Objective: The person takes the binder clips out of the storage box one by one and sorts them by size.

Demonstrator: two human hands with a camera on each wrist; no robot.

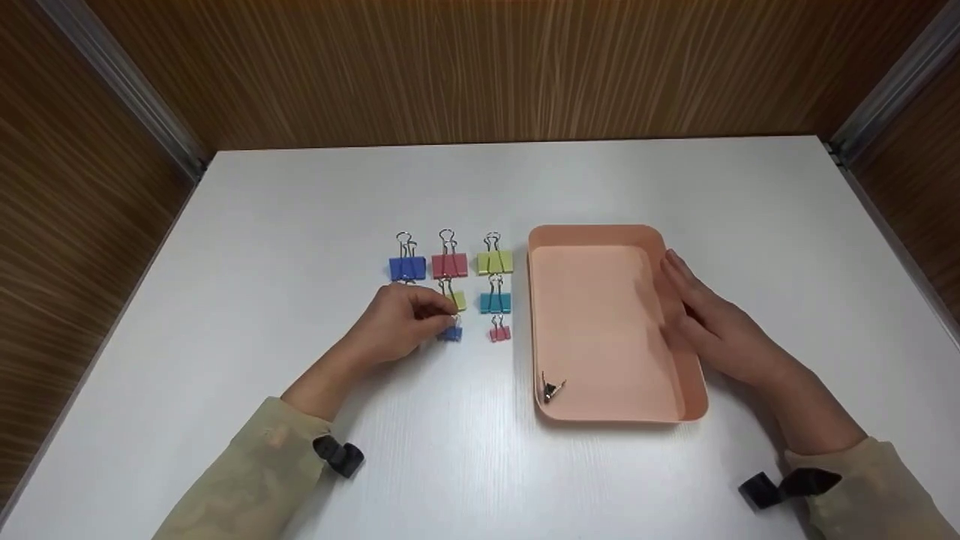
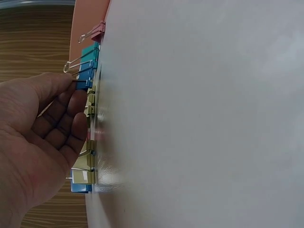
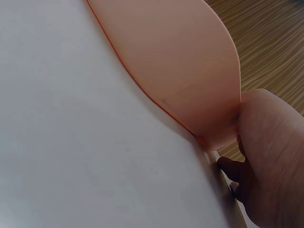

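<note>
Coloured binder clips lie in rows on the white table (image 1: 285,217), left of a pink tray (image 1: 600,231). My left hand (image 1: 441,316) pinches the wire handle of a small blue clip (image 1: 451,334) in the nearest row; the left wrist view shows thumb and forefinger of the left hand (image 2: 73,88) on that blue clip (image 2: 85,76). My right hand (image 1: 686,300) rests with straight fingers along the tray's right wall. In the right wrist view the right hand (image 3: 259,156) touches the tray's (image 3: 190,66) outer side.
Other clips: large blue (image 1: 406,267), red (image 1: 449,264), yellow-green (image 1: 495,261), a partly hidden yellow-green one (image 1: 459,300), teal (image 1: 495,302), small pink (image 1: 499,333). A small silver clip (image 1: 552,388) lies in the tray's near left corner. Wooden walls enclose the table.
</note>
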